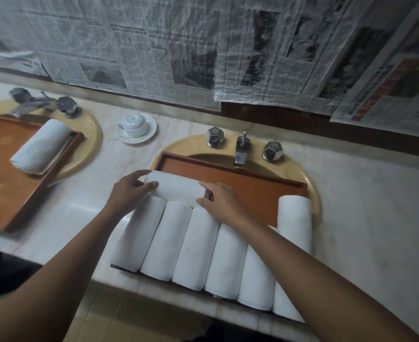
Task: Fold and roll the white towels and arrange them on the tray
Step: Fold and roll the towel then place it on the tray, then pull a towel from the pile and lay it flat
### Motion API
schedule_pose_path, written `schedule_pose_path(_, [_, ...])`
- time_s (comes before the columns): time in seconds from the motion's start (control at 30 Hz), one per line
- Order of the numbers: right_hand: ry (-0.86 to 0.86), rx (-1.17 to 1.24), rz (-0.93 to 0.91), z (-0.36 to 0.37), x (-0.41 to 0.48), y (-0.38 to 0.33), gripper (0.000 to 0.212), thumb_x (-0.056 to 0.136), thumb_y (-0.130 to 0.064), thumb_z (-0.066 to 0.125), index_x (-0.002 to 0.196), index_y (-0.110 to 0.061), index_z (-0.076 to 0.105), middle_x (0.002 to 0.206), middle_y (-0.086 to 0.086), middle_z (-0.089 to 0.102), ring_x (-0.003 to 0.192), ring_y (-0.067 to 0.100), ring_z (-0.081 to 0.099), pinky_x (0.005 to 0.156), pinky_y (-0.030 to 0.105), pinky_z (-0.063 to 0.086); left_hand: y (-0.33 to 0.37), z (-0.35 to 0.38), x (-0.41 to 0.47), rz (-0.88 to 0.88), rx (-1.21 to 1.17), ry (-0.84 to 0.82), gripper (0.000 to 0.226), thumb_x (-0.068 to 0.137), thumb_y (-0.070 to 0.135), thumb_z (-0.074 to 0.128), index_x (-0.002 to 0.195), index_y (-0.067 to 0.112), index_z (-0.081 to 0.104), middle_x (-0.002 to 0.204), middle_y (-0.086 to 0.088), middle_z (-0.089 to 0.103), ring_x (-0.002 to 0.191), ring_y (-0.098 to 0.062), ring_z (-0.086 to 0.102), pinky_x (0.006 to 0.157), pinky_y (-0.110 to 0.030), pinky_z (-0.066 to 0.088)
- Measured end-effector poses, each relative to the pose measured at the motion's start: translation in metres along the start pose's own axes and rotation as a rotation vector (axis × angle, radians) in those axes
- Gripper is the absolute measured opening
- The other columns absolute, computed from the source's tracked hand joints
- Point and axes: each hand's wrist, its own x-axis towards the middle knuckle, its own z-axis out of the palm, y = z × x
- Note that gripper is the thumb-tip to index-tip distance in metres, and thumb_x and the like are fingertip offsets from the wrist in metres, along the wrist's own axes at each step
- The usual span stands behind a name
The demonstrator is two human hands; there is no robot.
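Note:
A brown wooden tray [252, 181] lies over the right sink. Several rolled white towels [196, 248] lie side by side along its near half. One more rolled towel [176, 187] lies crosswise behind them, at the tray's left. My left hand [129, 191] grips its left end, thumb on top. My right hand [218, 196] holds its right end with curled fingers. My right forearm covers part of the row of rolls.
A second brown tray [3, 174] over the left sink carries one rolled towel [42, 146]. An upturned cup on a saucer [136, 127] stands between the sinks. Taps [243, 146] rise behind the right tray. Newspaper [154, 45] covers the wall.

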Motion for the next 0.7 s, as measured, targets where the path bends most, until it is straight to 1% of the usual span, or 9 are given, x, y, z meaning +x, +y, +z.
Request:
schedule_pose_path(0.1, [0.009, 0.016, -0.01, -0.009, -0.01, -0.003, 0.049, 0.097, -0.032, 0.064, 0.145, -0.03, 0.057, 0.112, -0.011, 0.07, 0.106, 0.013, 0.062, 0.092, 0.026, 0.046, 0.004, 0.002, -0.003, 0.009, 0.084, 0.028, 0.042, 0.093, 0.039, 0.071, 0.133, 0.03, 0.062, 0.101, 0.004, 0.071, 0.097, -0.018, 0.063, 0.076, -0.027, 0.044])
schedule_pose_path(0.2, [0.106, 0.045, -0.017, -0.022, -0.027, 0.005, 0.029, 0.097, -0.027, 0.062, 0.125, -0.032, 0.071, 0.118, -0.014, 0.073, 0.102, 0.007, 0.065, 0.083, 0.018, 0.047, 0.016, 0.012, -0.007, 0.109, 0.267, 0.124, 0.045, 0.091, 0.033, 0.071, 0.134, 0.024, 0.062, 0.117, -0.008, 0.066, 0.111, -0.032, 0.058, 0.09, -0.043, 0.046])
schedule_pose_path(0.27, [0.147, 0.101, -0.009, -0.033, -0.043, 0.014, 0.024, 0.1, -0.028, 0.062, 0.122, -0.032, 0.071, 0.119, -0.015, 0.072, 0.102, 0.004, 0.063, 0.079, 0.015, 0.045, 0.031, 0.022, -0.013, 0.18, 0.398, 0.181, 0.044, 0.09, 0.03, 0.071, 0.132, 0.021, 0.063, 0.125, -0.013, 0.062, 0.119, -0.04, 0.052, 0.097, -0.051, 0.043])
schedule_pose_path(0.33, [0.188, 0.148, 0.007, -0.046, -0.063, 0.026, 0.023, 0.101, -0.03, 0.061, 0.123, -0.03, 0.071, 0.119, -0.016, 0.07, 0.105, 0.004, 0.062, 0.081, 0.017, 0.047, 0.047, 0.036, -0.02, 0.274, 0.465, 0.25, 0.04, 0.087, 0.026, 0.072, 0.126, 0.019, 0.067, 0.125, -0.015, 0.063, 0.119, -0.042, 0.052, 0.098, -0.052, 0.04])
schedule_pose_path(0.43, [0.3, 0.187, 0.027, -0.065, -0.094, 0.047, 0.02, 0.1, -0.026, 0.063, 0.116, -0.03, 0.074, 0.109, -0.017, 0.071, 0.097, -0.002, 0.062, 0.079, 0.01, 0.044, 0.074, 0.06, -0.034, 0.393, 0.469, 0.303, 0.031, 0.083, 0.029, 0.068, 0.113, 0.021, 0.072, 0.12, -0.009, 0.067, 0.116, -0.04, 0.054, 0.098, -0.051, 0.038])
schedule_pose_path(0.53, [0.428, 0.242, 0.054, -0.085, -0.123, 0.074, 0.017, 0.097, -0.019, 0.066, 0.107, -0.029, 0.077, 0.099, -0.019, 0.073, 0.089, -0.008, 0.064, 0.082, 0.013, 0.049, 0.11, 0.089, -0.047, 0.476, 0.423, 0.205, 0.028, 0.085, 0.033, 0.063, 0.11, 0.025, 0.074, 0.122, -0.003, 0.068, 0.119, -0.034, 0.055, 0.102, -0.049, 0.038])
schedule_pose_path(0.57, [0.457, 0.262, 0.071, -0.093, -0.133, 0.082, 0.017, 0.097, -0.017, 0.067, 0.105, -0.028, 0.077, 0.097, -0.02, 0.072, 0.087, -0.012, 0.064, 0.082, 0.011, 0.049, 0.121, 0.1, -0.052, 0.496, 0.409, 0.145, 0.025, 0.088, 0.032, 0.066, 0.111, 0.025, 0.074, 0.125, -0.003, 0.067, 0.121, -0.032, 0.055, 0.103, -0.049, 0.039])
schedule_pose_path(0.63, [0.515, 0.261, 0.108, -0.111, -0.157, 0.102, 0.017, 0.097, -0.019, 0.067, 0.106, -0.028, 0.078, 0.096, -0.023, 0.071, 0.084, -0.019, 0.06, 0.077, 0.002, 0.043, 0.145, 0.125, -0.063, 0.574, 0.38, 0.038, 0.026, 0.091, 0.033, 0.065, 0.115, 0.024, 0.073, 0.127, -0.002, 0.067, 0.121, -0.03, 0.055, 0.101, -0.049, 0.044])
schedule_pose_path(0.7, [0.567, 0.25, 0.136, -0.129, -0.182, 0.124, 0.016, 0.097, -0.022, 0.067, 0.105, -0.031, 0.078, 0.097, -0.024, 0.071, 0.086, -0.019, 0.061, 0.075, -0.001, 0.041, 0.171, 0.152, -0.078, 0.663, 0.362, -0.023, 0.031, 0.092, 0.036, 0.06, 0.118, 0.024, 0.072, 0.127, 0.0, 0.067, 0.12, -0.027, 0.056, 0.098, -0.046, 0.047])
